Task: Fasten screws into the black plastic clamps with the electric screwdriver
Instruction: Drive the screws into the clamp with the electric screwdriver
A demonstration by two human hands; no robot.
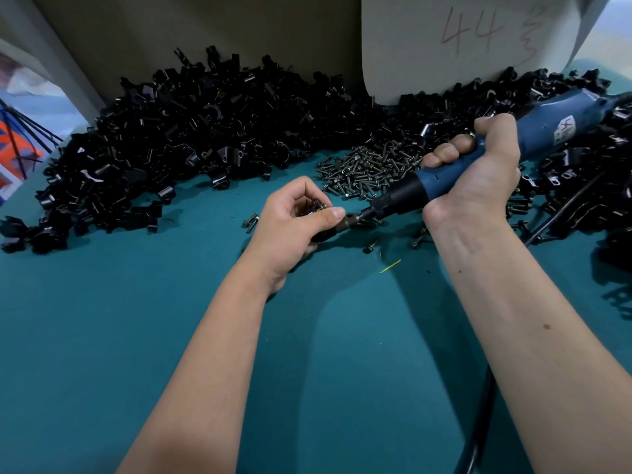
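Your left hand (301, 213) pinches a small black plastic clamp (321, 234); right hand (478, 172) grips the blue electric screwdriver (533, 135), bit on clamp.

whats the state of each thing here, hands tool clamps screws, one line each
left hand: curled round a black clamp, holding it low over the table
clamp: gripped in the left hand, mostly hidden
right hand: wrapped round the screwdriver
screwdriver: tilted down to the left, tip at the held clamp
clamp pile: loose heap at the back of the table
screw pile: loose, lying flat
table: covered in green mat
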